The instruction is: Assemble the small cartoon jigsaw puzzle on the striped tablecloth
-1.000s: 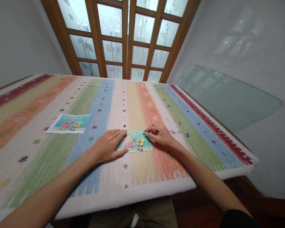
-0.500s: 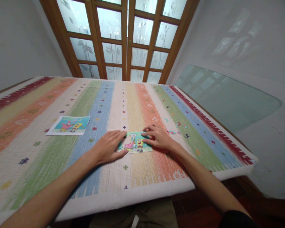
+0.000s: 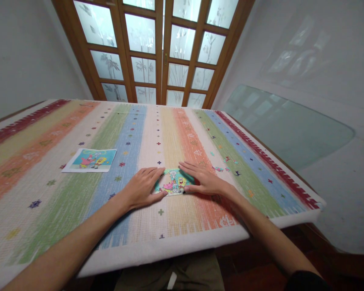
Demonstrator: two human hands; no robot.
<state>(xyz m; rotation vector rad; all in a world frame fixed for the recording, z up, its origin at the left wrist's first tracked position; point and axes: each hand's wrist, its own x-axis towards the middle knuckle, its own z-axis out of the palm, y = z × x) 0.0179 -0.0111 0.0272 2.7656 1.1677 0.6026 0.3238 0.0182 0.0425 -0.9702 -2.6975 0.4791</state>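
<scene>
A small, partly assembled cartoon jigsaw puzzle (image 3: 173,185) lies flat on the cloth in front of me, with a pale gap at its upper left. My left hand (image 3: 144,186) is curved around its left end, thumb along the near edge and fingers at the far edge. At the right end, my right hand (image 3: 204,180) frames it the same way, fingers stretched along the far corner and thumb by the near one. Both palms cover the puzzle's ends. Off to the left lies a picture card (image 3: 92,160) with a similar cartoon scene.
Several loose puzzle pieces (image 3: 220,169) are scattered right of my right hand. A striped tablecloth (image 3: 109,210) covers the table, whose near edge runs just before my lap. Wooden glass-paned doors (image 3: 160,56) stand beyond, and a glass panel (image 3: 291,125) is at the right wall.
My right hand's fingers have straightened from a bent position on the puzzle to lie along its right end. The left hand stays at the left end. The view has shifted slightly.
</scene>
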